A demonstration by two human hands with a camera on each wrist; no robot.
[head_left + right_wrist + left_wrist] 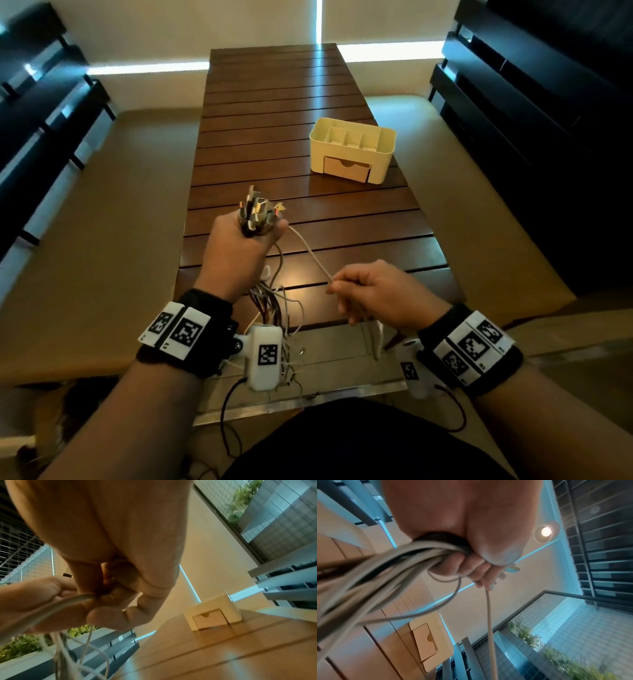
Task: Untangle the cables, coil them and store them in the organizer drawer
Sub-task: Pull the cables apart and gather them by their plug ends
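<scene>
A bundle of cables (257, 219) is clenched in the left hand (236, 246), whose fingers (471, 566) are curled fully round it. The connector ends, silver and pale, stand up in a tuft above the fist, while the grey and white cords hang below the wrist in a loose tangle at the near edge of the bench (308, 113). From the wrist view the cords are seen packed tightly together where they leave the fist, with one loop sagging free.

A single white cable (310, 253) is drawn out of the bundle and runs taut and diagonally to the right hand (380, 291), where it is pinched between thumb and curled fingers (106, 616); its slack drops past the bench edge beneath that hand.

The cream organizer (352, 150) is set on the bench beyond the hands and to the right of the bundle, well apart from both hands. Its top is divided into open compartments, and its small drawer (346, 168), fitted with a notch pull, is seen closed and facing the person.

Between the bundle and the organizer only bare dark slats are seen. Low padded seats (102, 219) are placed alongside the bench on both long sides.
</scene>
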